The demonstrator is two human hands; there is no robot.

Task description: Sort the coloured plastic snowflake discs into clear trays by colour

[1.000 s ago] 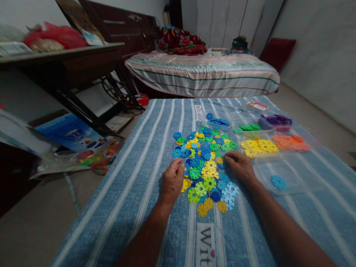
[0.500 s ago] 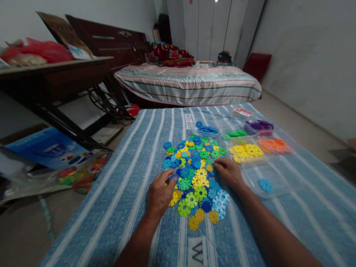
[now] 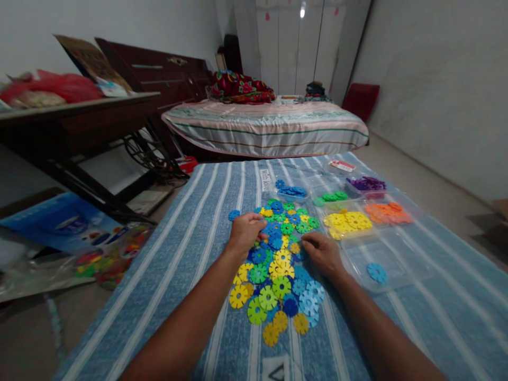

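A spread-out pile of flat, notched plastic discs (image 3: 282, 256) in blue, green and yellow lies on the striped cloth. Over the pile's upper left part is my left hand (image 3: 246, 233), its fingers bent and drawn together above blue discs (image 3: 273, 233). Whatever may be between those fingertips is hidden. My right hand (image 3: 323, 254) rests at the pile's right edge, thumb and fingers curled together near a small dark yellow disc (image 3: 295, 247). I cannot see whether it has a disc in it. To its right, one blue disc (image 3: 377, 272) lies in a clear plastic tray (image 3: 357, 254).
Behind that tray stand clear containers with yellow discs (image 3: 348, 222), orange discs (image 3: 389, 212), green discs (image 3: 332, 198), purple pieces (image 3: 367, 183) and blue discs (image 3: 292, 191). A red and white card (image 3: 342, 165) lies at the back. Beyond is a bed (image 3: 265, 127); a sewing table (image 3: 79, 106) is left.
My left hand has moved away from me and slightly right, from the pile's left side to its upper left, uncovering yellow discs. My right hand has stayed nearly in place. The view has tilted slightly.
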